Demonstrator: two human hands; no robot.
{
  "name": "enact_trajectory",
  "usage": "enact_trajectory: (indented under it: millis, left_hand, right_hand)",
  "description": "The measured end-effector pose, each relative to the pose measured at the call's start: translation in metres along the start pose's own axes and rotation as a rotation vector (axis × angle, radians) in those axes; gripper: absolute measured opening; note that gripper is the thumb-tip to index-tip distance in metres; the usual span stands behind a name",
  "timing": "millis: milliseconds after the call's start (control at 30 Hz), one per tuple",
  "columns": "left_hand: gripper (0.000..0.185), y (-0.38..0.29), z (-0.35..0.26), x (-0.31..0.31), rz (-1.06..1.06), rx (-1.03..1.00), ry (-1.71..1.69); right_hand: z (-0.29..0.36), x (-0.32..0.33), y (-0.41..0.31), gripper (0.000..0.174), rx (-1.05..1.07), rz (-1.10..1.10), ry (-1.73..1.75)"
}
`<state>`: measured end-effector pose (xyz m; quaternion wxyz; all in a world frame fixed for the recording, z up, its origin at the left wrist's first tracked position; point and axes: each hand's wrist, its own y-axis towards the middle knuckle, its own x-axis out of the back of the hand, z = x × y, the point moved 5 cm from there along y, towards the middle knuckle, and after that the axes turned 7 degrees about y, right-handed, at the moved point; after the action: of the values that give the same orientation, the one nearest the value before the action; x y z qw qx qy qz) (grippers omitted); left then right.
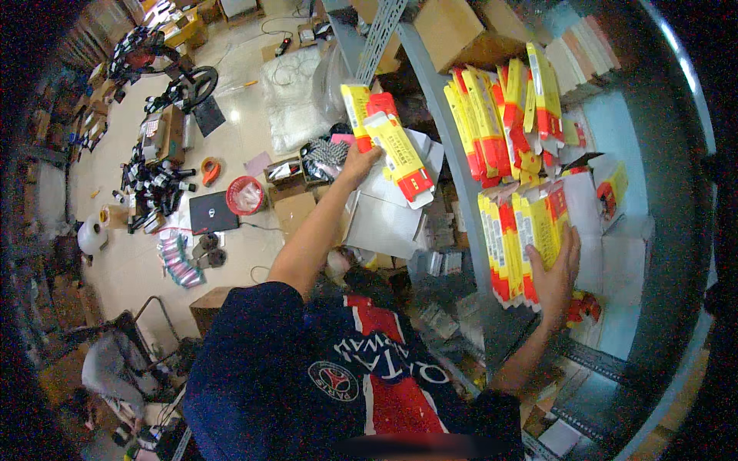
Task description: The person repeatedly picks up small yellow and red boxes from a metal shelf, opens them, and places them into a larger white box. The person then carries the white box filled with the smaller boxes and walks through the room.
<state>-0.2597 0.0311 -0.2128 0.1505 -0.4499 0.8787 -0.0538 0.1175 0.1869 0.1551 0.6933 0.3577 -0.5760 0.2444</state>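
Observation:
My left hand [363, 164] is raised in front of the shelf upright, gripping a few flat yellow-and-red cardboard cartons [398, 152]. These cartons fan apart, and one has a loose end flap at its lower end. On the metal shelf, my right hand [554, 274] grasps the near row of similar cartons [513, 248], thumb on their printed face and fingers around the right side. The cartons in that row stand close together, leaning. Behind it leans a second group of yellow-and-red cartons [484, 124]. Printing covers the cartons.
A grey shelf edge [447, 144] runs between me and the cartons. White open boxes [614, 253] sit to their right, a brown cardboard box [450, 31] behind. On the floor at left are a laptop [213, 213], a red basket [245, 195] and black bottles [155, 190]. Another person [115, 369] bends at lower left.

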Motion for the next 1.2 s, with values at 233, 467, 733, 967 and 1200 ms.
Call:
enact_trajectory:
  millis: [233,467,733,967,1200]
  left_hand:
    - [0.045,-0.076,-0.019,0.034,-0.115,0.053,-0.050]
    - [0.046,-0.103,-0.073,0.027,-0.046,0.029,-0.172]
    - [0.038,-0.129,-0.087,0.026,-0.094,0.009,-0.078]
    - [0.047,-0.139,-0.084,0.028,-0.128,-0.032,-0.087]
    - [0.055,-0.135,-0.042,0.044,-0.195,-0.055,-0.198]
  right_hand:
    - [0.010,0.009,-0.004,0.096,0.020,-0.062,-0.087]
    - [0.033,0.023,-0.003,0.099,-0.011,-0.082,-0.108]
    - [0.104,0.036,-0.003,0.067,0.181,-0.276,0.107]
    - [0.225,-0.139,0.048,0.062,0.240,0.227,0.549]
    - [0.237,-0.254,0.088,0.064,0.351,0.387,0.812]
